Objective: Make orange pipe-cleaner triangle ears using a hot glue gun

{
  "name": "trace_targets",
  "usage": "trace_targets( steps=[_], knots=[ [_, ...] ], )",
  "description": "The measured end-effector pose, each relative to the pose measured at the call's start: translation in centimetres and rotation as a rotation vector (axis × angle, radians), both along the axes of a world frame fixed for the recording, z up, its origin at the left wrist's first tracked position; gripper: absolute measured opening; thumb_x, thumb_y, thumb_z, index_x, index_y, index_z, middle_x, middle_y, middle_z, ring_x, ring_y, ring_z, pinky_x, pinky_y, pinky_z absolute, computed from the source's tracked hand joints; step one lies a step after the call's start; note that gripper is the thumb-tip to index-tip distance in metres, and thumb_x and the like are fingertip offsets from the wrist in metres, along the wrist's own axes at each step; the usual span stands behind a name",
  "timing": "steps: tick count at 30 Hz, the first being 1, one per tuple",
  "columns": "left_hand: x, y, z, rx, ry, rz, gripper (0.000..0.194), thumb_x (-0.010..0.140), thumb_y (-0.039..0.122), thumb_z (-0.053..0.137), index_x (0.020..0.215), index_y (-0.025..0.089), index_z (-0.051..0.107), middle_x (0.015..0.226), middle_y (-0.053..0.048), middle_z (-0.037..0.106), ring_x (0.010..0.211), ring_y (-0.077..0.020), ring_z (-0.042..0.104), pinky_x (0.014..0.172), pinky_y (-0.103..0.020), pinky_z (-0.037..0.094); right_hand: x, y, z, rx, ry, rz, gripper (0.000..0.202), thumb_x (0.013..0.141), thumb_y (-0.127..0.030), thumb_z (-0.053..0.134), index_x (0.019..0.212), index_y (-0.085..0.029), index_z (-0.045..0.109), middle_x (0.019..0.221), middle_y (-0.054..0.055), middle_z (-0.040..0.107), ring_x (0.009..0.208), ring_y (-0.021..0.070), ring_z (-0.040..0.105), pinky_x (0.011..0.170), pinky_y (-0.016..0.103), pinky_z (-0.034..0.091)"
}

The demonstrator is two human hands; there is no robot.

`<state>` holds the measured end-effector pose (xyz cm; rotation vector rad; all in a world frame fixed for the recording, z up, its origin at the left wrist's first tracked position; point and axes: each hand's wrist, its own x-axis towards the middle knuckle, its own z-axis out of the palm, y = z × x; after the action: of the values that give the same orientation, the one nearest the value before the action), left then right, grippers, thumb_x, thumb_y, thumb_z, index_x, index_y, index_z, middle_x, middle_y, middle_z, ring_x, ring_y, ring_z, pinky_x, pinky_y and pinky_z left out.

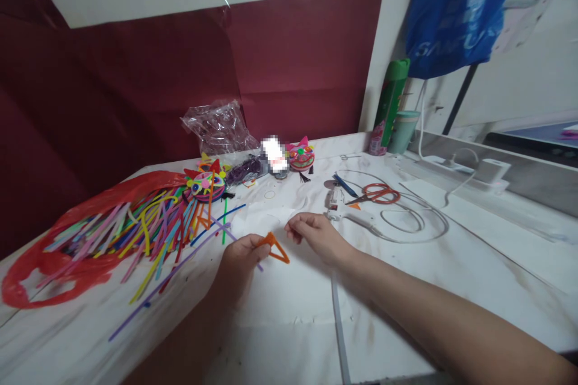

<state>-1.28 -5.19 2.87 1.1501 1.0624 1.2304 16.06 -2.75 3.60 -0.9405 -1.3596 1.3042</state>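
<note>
Between the thumb and fingers of my left hand (246, 255) is an orange pipe cleaner (280, 249) bent into a triangle, its point toward the lower right. Just right of it, my right hand (309, 231) hovers with thumb and fingertips pressed together; whatever is between them is too small to make out. Both hands are over a white sheet (289, 301) on the marbled table. Left of my hands, many coloured pipe cleaners (149, 222) lie spread over a red plastic bag (85, 280).
A white glue gun (354, 215), orange-handled scissors (382, 193) and a blue pen-like tool (345, 185) lie at the right, amid a looped cable. Behind are two decorated faces (205, 185), a phone (274, 155), clear plastic (219, 126), a green can (392, 96) and a cup (403, 132).
</note>
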Motion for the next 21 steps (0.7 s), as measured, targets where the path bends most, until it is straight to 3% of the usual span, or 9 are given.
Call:
trace_targets(
  steps=[3,8,11,15,17,21],
  knots=[
    [0.1,0.2,0.0,-0.004,-0.028,0.000,0.018,0.059,0.028,0.070,0.058,0.014,0.057,0.050,0.004,0.049,0.051,-0.0081,0.041,0.053,-0.022,0.032,0.8,0.5,0.8,0.044,0.010,-0.094,0.019,0.071,-0.031,0.054,0.066,-0.014,0.061,0.059,0.000,0.059,0.052,0.0090,0.047,0.054,0.023,0.038],
    [-0.1,0.7,-0.5,-0.086,-0.105,-0.057,0.024,0.060,0.033,0.071,0.059,0.014,0.058,0.046,0.006,0.044,0.045,-0.0063,0.036,0.046,-0.021,0.029,4.6,2.5,3.8,0.184,0.065,-0.426,0.019,0.072,-0.032,0.052,0.067,-0.015,0.060,0.062,0.001,0.059,0.052,0.0102,0.048,0.053,0.023,0.039],
    [-0.3,1.3,-1.0,-0.129,-0.119,-0.054,0.026,0.057,0.033,0.075,0.066,0.013,0.062,0.053,0.004,0.052,0.045,-0.0053,0.037,0.045,-0.020,0.029,8.1,4.0,4.2,0.309,-0.224,-0.563,0.025,0.078,-0.033,0.044,0.076,-0.014,0.060,0.067,0.003,0.061,0.056,0.0123,0.052,0.054,0.024,0.041],
    [-0.2,1.4,-1.2,-0.162,-0.120,-0.094,0.026,0.058,0.032,0.075,0.072,0.012,0.066,0.059,0.000,0.059,0.046,-0.0058,0.039,0.045,-0.020,0.032,11.5,4.7,2.3,0.335,-1.062,-0.526,0.024,0.079,-0.026,0.042,0.086,-0.014,0.062,0.086,0.008,0.067,0.078,0.0184,0.060,0.067,0.026,0.042],
    [-0.1,1.1,-0.9,-0.169,-0.118,-0.111,0.024,0.060,0.031,0.074,0.072,0.012,0.066,0.063,-0.003,0.063,0.049,-0.0070,0.043,0.048,-0.021,0.035,12.0,4.5,0.9,0.326,-1.208,-0.459,0.016,0.072,-0.022,0.051,0.081,-0.014,0.063,0.089,0.011,0.067,0.088,0.0231,0.058,0.075,0.029,0.041],
    [0.1,0.5,-0.4,-0.196,-0.179,-0.117,0.020,0.061,0.027,0.073,0.073,0.012,0.066,0.067,-0.005,0.066,0.061,-0.0131,0.056,0.061,-0.026,0.044,11.8,4.1,-1.3,0.305,-1.317,-0.347,0.007,0.063,-0.013,0.056,0.069,-0.014,0.060,0.082,0.013,0.066,0.088,0.0268,0.057,0.078,0.033,0.039]
  ],
)
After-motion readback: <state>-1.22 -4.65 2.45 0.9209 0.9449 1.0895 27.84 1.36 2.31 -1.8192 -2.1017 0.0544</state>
